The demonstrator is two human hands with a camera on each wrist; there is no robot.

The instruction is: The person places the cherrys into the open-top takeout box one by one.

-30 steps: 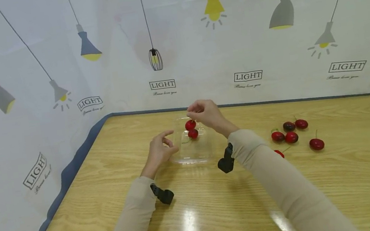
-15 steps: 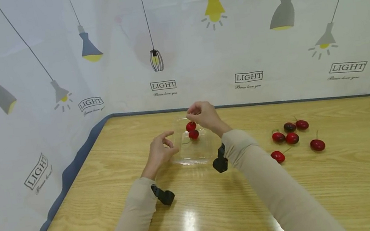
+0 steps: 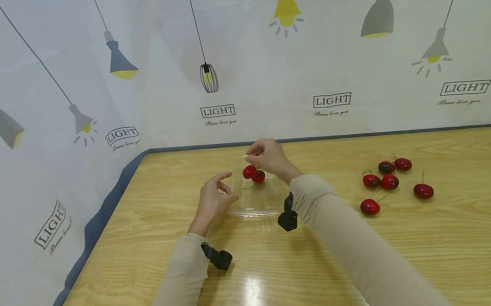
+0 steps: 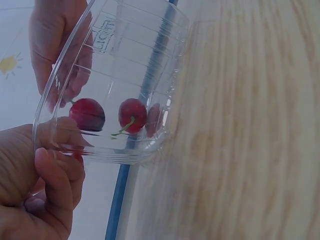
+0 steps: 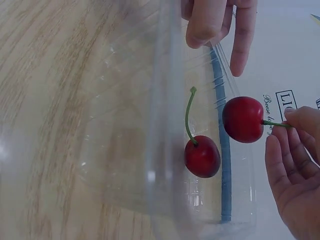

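My right hand (image 3: 269, 159) pinches the green stem of a red cherry (image 5: 243, 120) between thumb and fingertips. That cherry hangs close over a clear plastic box (image 3: 255, 214). A second cherry (image 5: 202, 156) with a curved green stem lies inside the box. On the box's left side is my left hand (image 3: 214, 197), thumb and index finger spread apart, with fingertips right at the rim. In the left wrist view both cherries show through the transparent wall.
Several more cherries lie on the wooden table (image 3: 486, 245) to the right, among them one nearer cherry (image 3: 370, 207) and one farther right (image 3: 424, 191). A white backdrop (image 3: 257, 68) printed with lamps borders the table's back and left edges.
My right hand has moved slightly left and toward me, bringing its cherry down beside the one in the box. My left hand has stayed in place.
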